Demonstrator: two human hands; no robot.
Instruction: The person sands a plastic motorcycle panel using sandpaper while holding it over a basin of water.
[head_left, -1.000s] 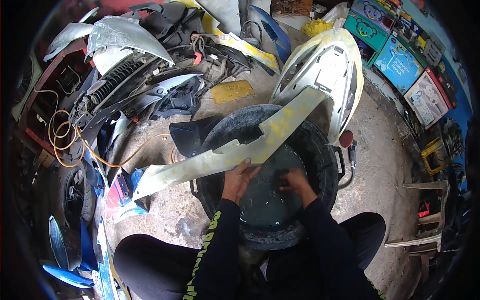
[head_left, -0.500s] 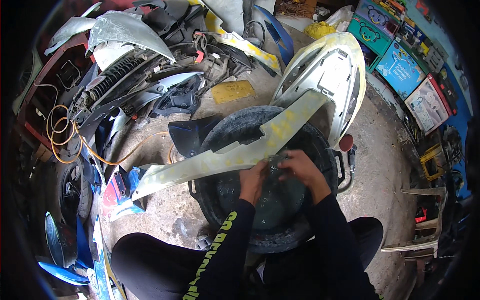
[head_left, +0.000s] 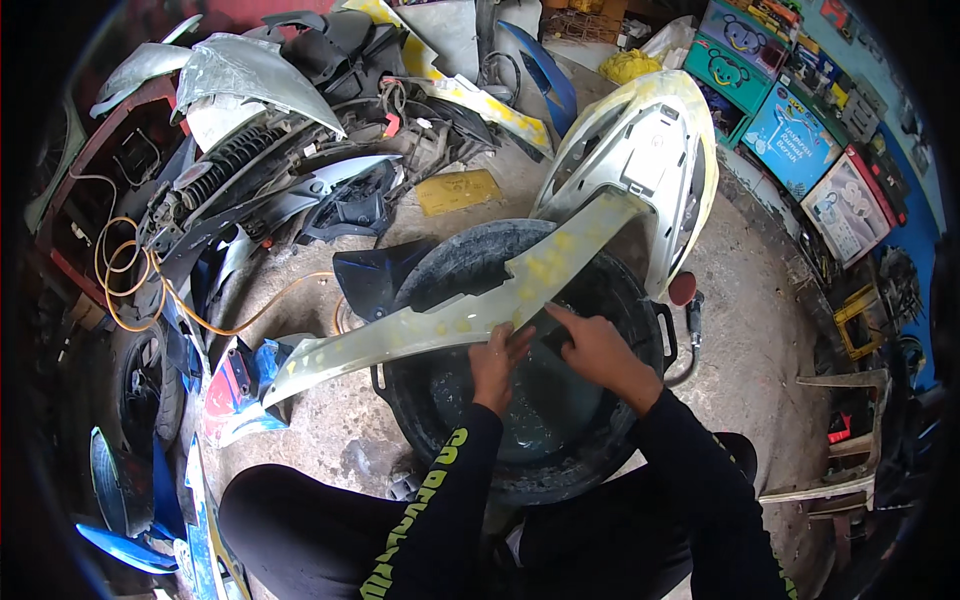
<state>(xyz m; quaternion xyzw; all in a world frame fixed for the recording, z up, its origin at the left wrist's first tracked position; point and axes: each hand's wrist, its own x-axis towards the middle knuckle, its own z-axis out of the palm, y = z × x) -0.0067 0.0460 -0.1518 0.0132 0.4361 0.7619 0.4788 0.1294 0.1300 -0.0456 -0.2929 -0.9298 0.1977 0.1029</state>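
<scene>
A long, curved motorcycle body panel (head_left: pixel 470 312), pale grey-green with yellow patches, lies slantwise across a black round tub (head_left: pixel 655 300). My left hand (head_left: pixel 492 368) is at the panel's lower edge, fingers stretched out and apart, the fingertips against or very close to it. Beside it, my right hand (head_left: pixel 605 358) reaches out its index finger to the same edge, its other fingers bent. I see nothing held in either hand. Cloudy water (head_left: pixel 545 400) stands in the tub below my hands.
A white and yellow fairing (head_left: pixel 650 150) stands beyond the tub's right side, by a sander-like tool (head_left: pixel 690 300). Piled motorcycle parts (head_left: pixel 250 150) and an orange hose (head_left: pixel 215 328) take up the left. Decorated boxes (head_left: pixel 795 135) line the right wall, above a wooden frame (head_left: pixel 830 485).
My hands have moved apart. The left has slid slightly left and opened its fingers; the right has turned and stretched its index finger to the panel's edge. The view has shifted a little.
</scene>
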